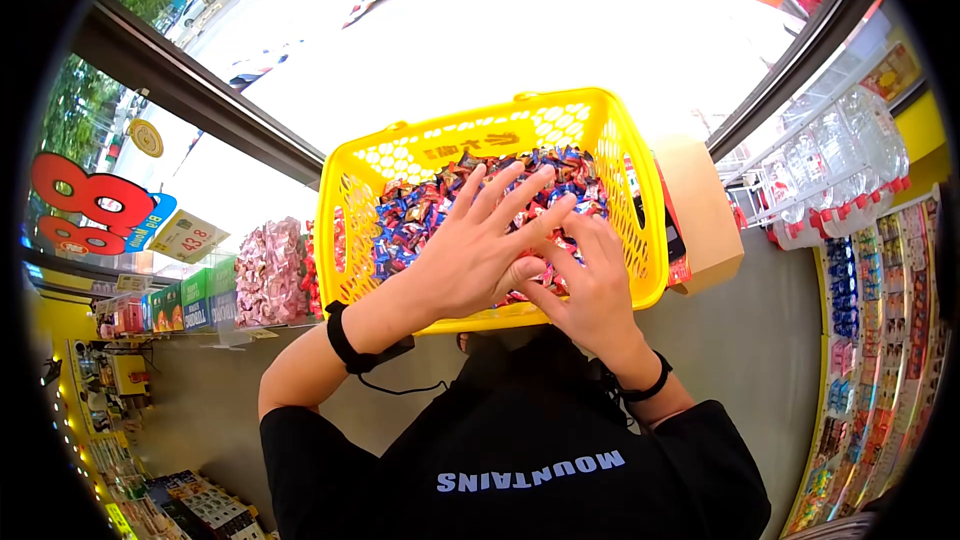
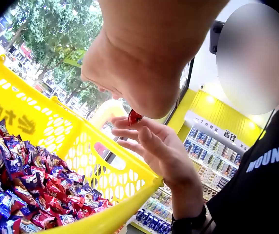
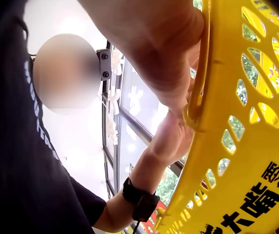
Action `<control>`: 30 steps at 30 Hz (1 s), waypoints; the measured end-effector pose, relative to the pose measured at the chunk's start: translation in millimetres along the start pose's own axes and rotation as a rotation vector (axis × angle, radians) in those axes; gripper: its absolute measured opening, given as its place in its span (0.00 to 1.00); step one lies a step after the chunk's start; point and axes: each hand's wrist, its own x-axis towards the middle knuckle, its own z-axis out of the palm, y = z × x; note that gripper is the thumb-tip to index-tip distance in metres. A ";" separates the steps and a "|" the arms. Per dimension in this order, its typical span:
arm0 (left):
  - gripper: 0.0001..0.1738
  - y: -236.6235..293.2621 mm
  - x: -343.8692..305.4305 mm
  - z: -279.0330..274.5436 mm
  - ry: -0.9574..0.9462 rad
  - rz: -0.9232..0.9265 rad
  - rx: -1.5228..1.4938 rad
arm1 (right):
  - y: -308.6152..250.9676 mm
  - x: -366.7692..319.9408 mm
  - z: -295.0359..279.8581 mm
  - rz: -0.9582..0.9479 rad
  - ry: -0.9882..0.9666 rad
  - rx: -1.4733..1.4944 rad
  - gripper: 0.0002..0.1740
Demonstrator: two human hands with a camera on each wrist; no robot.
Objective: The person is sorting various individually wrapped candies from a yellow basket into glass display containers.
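Observation:
My left hand (image 1: 470, 255) is over a yellow plastic basket (image 1: 345, 190), palm down with its fingers straight and spread. Beside it, the right hand (image 1: 597, 290) reaches in over the near rim, thumb and fingertips meeting the left hand near its thumb and forefinger. In the left wrist view a small red-wrapped candy (image 2: 134, 117) shows at the right hand's fingers, partly hidden by the left hand. Many wrapped candies (image 1: 420, 215), blue, red and purple, fill the basket below. In the right wrist view the basket wall (image 3: 212, 161) hides the fingertips.
Left of the basket are pink-wrapped bags (image 1: 272, 270) and green boxes (image 1: 195, 298). A cardboard box (image 1: 700, 215) stands at its right, with large water bottles (image 1: 840, 155) on a rack beyond. Glass panes in dark frames (image 1: 190, 80) rise behind. Stocked shelves (image 1: 870, 360) line the right.

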 end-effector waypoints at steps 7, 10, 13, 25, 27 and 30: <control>0.41 0.5 -40.9 -4.7 0.046 -0.054 0.037 | -8.8 -0.4 21.1 -0.004 -0.155 0.353 0.18; 0.39 -4.2 -63.8 3.5 0.165 -0.082 0.067 | -11.3 -0.6 30.3 -0.082 -0.102 0.258 0.17; 0.30 -10.4 -88.1 5.4 0.333 -0.092 0.043 | -20.8 4.5 33.2 -0.132 -0.100 0.190 0.15; 0.21 -41.0 -163.3 11.8 0.453 -0.144 0.038 | -77.8 11.1 85.0 -0.265 -0.116 0.025 0.11; 0.23 -44.7 -172.1 8.4 0.449 -0.160 -0.033 | -86.6 15.2 93.1 -0.310 -0.099 -0.014 0.10; 0.16 -52.3 -188.3 -0.4 0.467 -0.210 -0.050 | -101.5 18.2 111.1 -0.360 -0.105 0.027 0.11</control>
